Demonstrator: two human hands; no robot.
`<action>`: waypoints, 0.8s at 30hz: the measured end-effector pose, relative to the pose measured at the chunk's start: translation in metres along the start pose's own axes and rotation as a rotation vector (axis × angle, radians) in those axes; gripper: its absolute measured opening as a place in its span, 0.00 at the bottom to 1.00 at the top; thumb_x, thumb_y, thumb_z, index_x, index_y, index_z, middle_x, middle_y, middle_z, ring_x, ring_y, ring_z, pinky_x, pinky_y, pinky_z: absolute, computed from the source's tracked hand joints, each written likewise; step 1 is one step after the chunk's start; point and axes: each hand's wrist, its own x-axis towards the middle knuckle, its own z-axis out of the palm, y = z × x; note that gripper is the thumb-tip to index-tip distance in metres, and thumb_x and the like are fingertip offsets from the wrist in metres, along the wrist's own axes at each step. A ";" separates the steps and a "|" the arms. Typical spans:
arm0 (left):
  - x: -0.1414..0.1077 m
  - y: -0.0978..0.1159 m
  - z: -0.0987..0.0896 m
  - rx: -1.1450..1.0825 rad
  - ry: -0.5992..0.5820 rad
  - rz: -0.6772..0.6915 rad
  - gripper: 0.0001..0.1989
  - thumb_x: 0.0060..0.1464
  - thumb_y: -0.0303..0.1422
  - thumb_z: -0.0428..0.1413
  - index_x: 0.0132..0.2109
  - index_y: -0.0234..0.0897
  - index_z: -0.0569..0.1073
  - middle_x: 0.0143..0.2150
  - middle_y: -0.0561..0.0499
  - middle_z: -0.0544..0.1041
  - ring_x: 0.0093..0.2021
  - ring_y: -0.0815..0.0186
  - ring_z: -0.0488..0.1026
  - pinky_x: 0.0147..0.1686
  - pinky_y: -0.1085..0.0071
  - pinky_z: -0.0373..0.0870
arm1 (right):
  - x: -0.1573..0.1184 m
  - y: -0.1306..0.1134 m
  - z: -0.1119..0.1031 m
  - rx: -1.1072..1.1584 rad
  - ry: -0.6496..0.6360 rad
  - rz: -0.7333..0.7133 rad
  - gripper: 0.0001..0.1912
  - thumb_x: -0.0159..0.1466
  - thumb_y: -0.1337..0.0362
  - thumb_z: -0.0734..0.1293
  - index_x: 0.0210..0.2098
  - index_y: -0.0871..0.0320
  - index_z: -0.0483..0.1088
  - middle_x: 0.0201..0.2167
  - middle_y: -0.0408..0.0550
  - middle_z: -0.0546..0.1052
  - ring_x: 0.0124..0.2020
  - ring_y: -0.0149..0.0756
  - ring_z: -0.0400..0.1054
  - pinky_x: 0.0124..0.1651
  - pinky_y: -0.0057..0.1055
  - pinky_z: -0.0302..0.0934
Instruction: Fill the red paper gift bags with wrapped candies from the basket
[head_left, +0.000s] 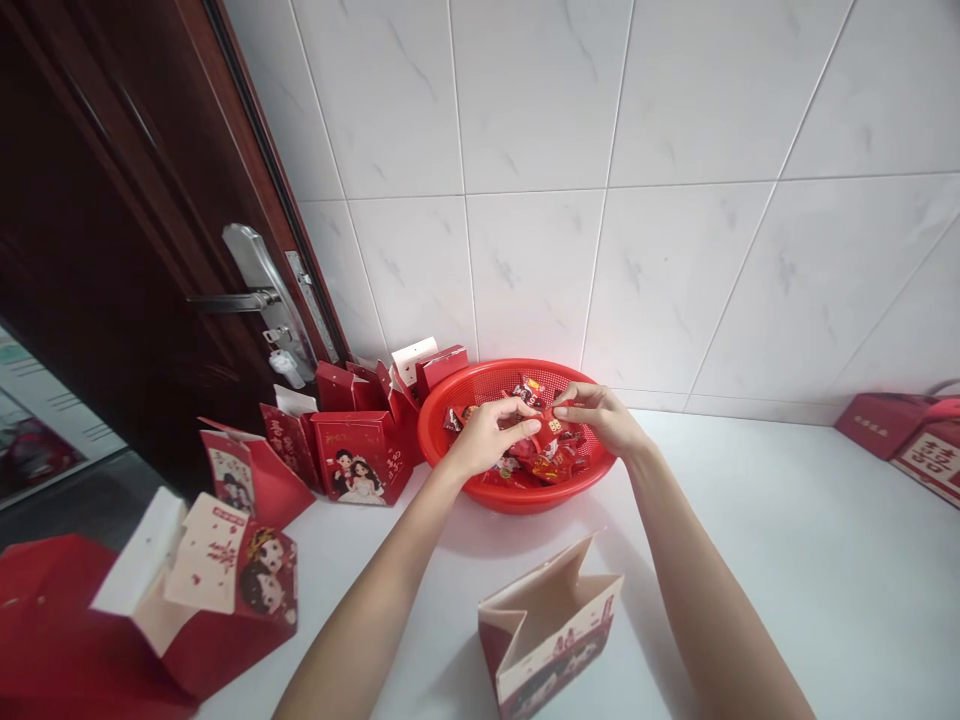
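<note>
My left hand [491, 437] and my right hand [600, 418] meet above a round red plastic basin [517, 497], their fingertips pinching a small red wrapped sweet [544, 417] from either side. Several wrapped sweets [536, 462] in red and gold lie heaped in the basin, partly hidden by my hands. A red and cream folded paper gift box [551, 630] stands open on the white counter [420, 580] in front of me, between my forearms.
Several red gift boxes printed with a cartoon couple [360, 457] crowd the counter's left side beside a dark door with a metal handle [259, 290]. White tiled wall [675, 290] rises behind the counter. More red boxes [900, 445] sit at the right.
</note>
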 end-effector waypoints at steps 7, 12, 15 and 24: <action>-0.002 -0.001 0.002 0.009 0.017 -0.032 0.16 0.53 0.45 0.63 0.41 0.36 0.81 0.38 0.47 0.82 0.39 0.60 0.78 0.40 0.67 0.72 | 0.001 0.001 0.000 0.002 -0.043 0.011 0.18 0.48 0.53 0.82 0.26 0.57 0.75 0.24 0.41 0.76 0.27 0.31 0.68 0.35 0.32 0.65; -0.002 0.002 0.001 0.024 -0.021 -0.038 0.16 0.54 0.44 0.64 0.42 0.36 0.82 0.41 0.46 0.83 0.42 0.57 0.78 0.43 0.65 0.72 | 0.001 0.004 -0.001 0.004 -0.072 0.033 0.17 0.48 0.54 0.82 0.26 0.57 0.76 0.22 0.41 0.76 0.24 0.30 0.67 0.31 0.31 0.62; -0.002 0.004 0.000 0.028 -0.029 -0.016 0.14 0.55 0.43 0.62 0.39 0.36 0.81 0.37 0.48 0.82 0.39 0.59 0.78 0.42 0.66 0.71 | 0.000 0.003 -0.001 -0.007 -0.075 0.020 0.17 0.49 0.52 0.81 0.26 0.57 0.76 0.20 0.41 0.74 0.22 0.30 0.65 0.30 0.31 0.61; -0.003 0.001 0.000 0.029 0.015 -0.008 0.14 0.56 0.43 0.62 0.37 0.36 0.80 0.32 0.51 0.83 0.37 0.59 0.79 0.43 0.66 0.72 | 0.000 0.002 0.000 -0.049 -0.039 -0.014 0.18 0.55 0.49 0.78 0.31 0.57 0.79 0.25 0.43 0.77 0.28 0.33 0.68 0.35 0.32 0.62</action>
